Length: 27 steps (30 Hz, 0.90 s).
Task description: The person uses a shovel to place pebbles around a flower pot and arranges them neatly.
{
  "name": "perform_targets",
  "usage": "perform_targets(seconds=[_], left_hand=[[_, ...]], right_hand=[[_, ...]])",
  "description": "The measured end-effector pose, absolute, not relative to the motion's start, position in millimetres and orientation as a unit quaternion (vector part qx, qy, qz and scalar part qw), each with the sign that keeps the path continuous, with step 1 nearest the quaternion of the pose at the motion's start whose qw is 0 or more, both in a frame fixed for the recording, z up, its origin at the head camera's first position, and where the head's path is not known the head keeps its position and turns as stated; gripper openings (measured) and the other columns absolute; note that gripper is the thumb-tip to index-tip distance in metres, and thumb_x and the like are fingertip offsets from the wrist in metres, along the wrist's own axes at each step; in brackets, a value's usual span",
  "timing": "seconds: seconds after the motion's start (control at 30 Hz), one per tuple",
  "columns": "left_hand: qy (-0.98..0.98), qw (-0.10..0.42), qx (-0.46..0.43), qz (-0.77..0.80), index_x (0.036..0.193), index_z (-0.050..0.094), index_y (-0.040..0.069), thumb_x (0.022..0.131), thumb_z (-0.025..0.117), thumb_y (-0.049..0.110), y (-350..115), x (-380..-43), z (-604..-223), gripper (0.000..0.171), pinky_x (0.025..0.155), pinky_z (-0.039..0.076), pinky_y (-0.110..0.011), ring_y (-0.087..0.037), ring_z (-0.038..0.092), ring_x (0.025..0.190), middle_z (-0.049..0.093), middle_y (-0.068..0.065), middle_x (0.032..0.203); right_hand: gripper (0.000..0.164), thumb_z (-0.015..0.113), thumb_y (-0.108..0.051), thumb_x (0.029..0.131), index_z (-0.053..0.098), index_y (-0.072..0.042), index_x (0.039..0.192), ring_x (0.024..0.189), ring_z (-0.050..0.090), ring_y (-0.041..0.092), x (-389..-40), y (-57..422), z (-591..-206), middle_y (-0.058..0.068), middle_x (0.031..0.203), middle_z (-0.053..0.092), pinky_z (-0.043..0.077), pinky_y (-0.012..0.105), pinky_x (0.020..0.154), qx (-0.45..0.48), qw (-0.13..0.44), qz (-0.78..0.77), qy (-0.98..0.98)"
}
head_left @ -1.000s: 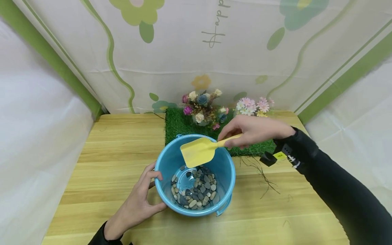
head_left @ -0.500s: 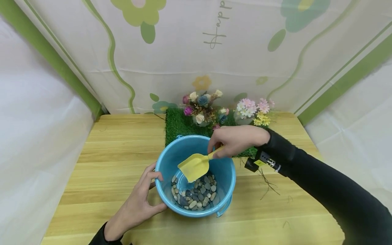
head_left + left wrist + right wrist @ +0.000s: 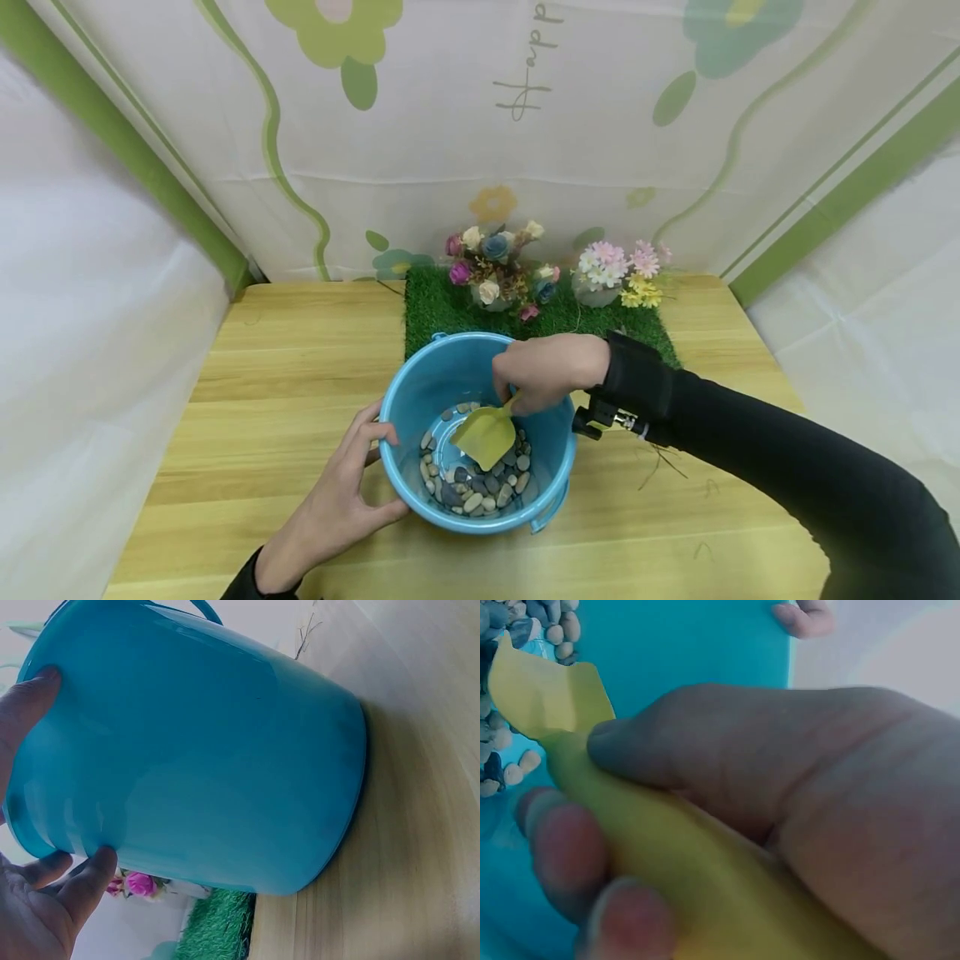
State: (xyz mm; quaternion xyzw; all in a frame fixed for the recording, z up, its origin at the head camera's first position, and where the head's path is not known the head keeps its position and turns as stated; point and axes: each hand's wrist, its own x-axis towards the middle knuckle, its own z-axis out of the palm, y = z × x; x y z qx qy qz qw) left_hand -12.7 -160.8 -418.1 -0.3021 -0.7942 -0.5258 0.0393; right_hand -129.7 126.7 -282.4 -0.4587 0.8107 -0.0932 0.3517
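Note:
A blue bucket (image 3: 408, 375) stands on the wooden table, with grey, black and tan pebbles (image 3: 472, 500) over its bottom. My left hand (image 3: 341, 492) holds the bucket at its left side, a finger hooked over the rim and the thumb against the outer wall. In the left wrist view the thumb and fingertips press on the blue wall. My right hand (image 3: 547, 371) reaches over the far right rim and grips a yellow toy shovel (image 3: 486, 435) by its handle. The shovel's blade points down inside the bucket, close over the pebbles. The right wrist view shows thumb and fingers wrapped round the handle.
Behind the bucket lies a green artificial grass mat (image 3: 427, 308). On it stand a pot of mixed roses (image 3: 495, 258) and a pot of pink, white and yellow flowers (image 3: 618, 271). Dark thin strands lie on the table (image 3: 300, 375) at the right. A printed curtain (image 3: 420, 150) hangs behind.
My right hand has come down and left, lowering the shovel from above the rim into the bucket, near the pebbles. The left hand and the bucket have stayed put.

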Motion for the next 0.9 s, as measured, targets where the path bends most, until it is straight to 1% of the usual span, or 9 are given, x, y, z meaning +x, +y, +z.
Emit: perform_targets(seconds=[0.1, 0.2, 0.3, 0.43, 0.63, 0.7, 0.8, 0.87, 0.9], left_hand=[[-0.794, 0.040, -0.300, -0.527, 0.120, 0.045, 0.007, 0.070, 0.093, 0.004, -161.0, -12.2, -419.9, 0.069, 0.085, 0.059, -0.050, -0.044, 0.042, 0.133, 0.029, -0.015, 0.157], [-0.795, 0.038, -0.299, -0.527, 0.119, 0.045, 0.007, 0.070, 0.092, 0.003, -160.9, -11.6, -419.8, 0.069, 0.085, 0.059, -0.050, -0.044, 0.042, 0.133, 0.029, -0.014, 0.158], [-0.794, 0.037, -0.299, -0.528, 0.119, 0.045, 0.006, 0.070, 0.091, 0.001, -160.6, -11.3, -418.7, 0.068, 0.085, 0.059, -0.051, -0.044, 0.042, 0.133, 0.029, -0.014, 0.158], [-0.795, 0.031, -0.298, -0.528, 0.120, 0.044, 0.008, 0.072, 0.090, 0.000, -160.5, -11.0, -416.3, 0.067, 0.087, 0.058, -0.050, -0.043, 0.042, 0.134, 0.028, -0.013, 0.158], [-0.797, 0.027, -0.297, -0.525, 0.121, 0.044, 0.009, 0.074, 0.090, 0.005, -161.5, -12.0, -416.6, 0.066, 0.088, 0.058, -0.049, -0.042, 0.042, 0.134, 0.028, -0.012, 0.158], [-0.795, 0.033, -0.301, -0.525, 0.120, 0.045, 0.008, 0.073, 0.091, 0.005, -161.5, -12.7, -417.5, 0.066, 0.086, 0.058, -0.050, -0.042, 0.042, 0.133, 0.028, -0.013, 0.158], [-0.794, 0.040, -0.304, -0.525, 0.120, 0.045, 0.008, 0.071, 0.091, 0.005, -161.2, -13.4, -418.7, 0.067, 0.084, 0.059, -0.052, -0.044, 0.043, 0.132, 0.029, -0.014, 0.158], [-0.794, 0.040, -0.303, -0.525, 0.120, 0.045, 0.007, 0.071, 0.092, 0.003, -160.8, -13.3, -418.9, 0.068, 0.084, 0.059, -0.052, -0.044, 0.043, 0.132, 0.029, -0.015, 0.158], [-0.795, 0.039, -0.302, -0.525, 0.120, 0.045, 0.007, 0.070, 0.092, 0.003, -160.5, -13.2, -418.5, 0.068, 0.084, 0.059, -0.051, -0.044, 0.043, 0.132, 0.029, -0.015, 0.158]], right_hand=[[0.027, 0.064, -0.008, 0.100, 0.064, -0.016, 0.075, 0.055, 0.027, 0.010, -126.8, 122.5, -285.9, -0.006, 0.060, 0.038, 0.026, 0.030, 0.058, -0.450, 0.356, -0.074, 0.816], [0.043, 0.065, -0.007, 0.099, 0.047, -0.021, 0.062, 0.052, 0.022, 0.010, -125.0, 119.0, -289.4, -0.006, 0.056, 0.031, 0.022, 0.029, 0.056, -0.443, 0.359, -0.062, 0.819], [0.054, 0.064, -0.003, 0.097, 0.031, -0.021, 0.059, 0.050, 0.017, 0.010, -124.9, 116.1, -292.8, -0.004, 0.055, 0.023, 0.018, 0.029, 0.055, -0.439, 0.363, -0.058, 0.820], [0.055, 0.063, 0.002, 0.095, 0.029, -0.020, 0.058, 0.050, 0.014, 0.010, -126.8, 112.7, -296.0, -0.004, 0.055, 0.019, 0.017, 0.027, 0.054, -0.441, 0.365, -0.053, 0.818], [0.052, 0.064, 0.001, 0.095, 0.034, -0.021, 0.058, 0.050, 0.017, 0.010, -129.1, 110.7, -298.1, -0.005, 0.055, 0.023, 0.019, 0.027, 0.053, -0.447, 0.371, -0.047, 0.813], [0.046, 0.065, -0.001, 0.096, 0.048, -0.021, 0.059, 0.051, 0.022, 0.010, -130.4, 110.9, -297.5, -0.006, 0.055, 0.030, 0.021, 0.027, 0.053, -0.449, 0.373, -0.045, 0.811], [0.027, 0.068, -0.005, 0.097, 0.070, -0.017, 0.073, 0.052, 0.033, 0.009, -133.3, 111.3, -298.9, -0.007, 0.060, 0.047, 0.028, 0.024, 0.053, -0.458, 0.385, -0.049, 0.800], [0.017, 0.069, -0.009, 0.097, 0.078, -0.016, 0.085, 0.053, 0.039, 0.008, -135.2, 111.3, -301.2, -0.008, 0.064, 0.055, 0.031, 0.022, 0.054, -0.465, 0.395, -0.056, 0.790], [0.016, 0.069, -0.009, 0.098, 0.079, -0.016, 0.086, 0.053, 0.040, 0.008, -136.1, 111.3, -303.0, -0.008, 0.064, 0.057, 0.032, 0.022, 0.053, -0.471, 0.402, -0.063, 0.783]])
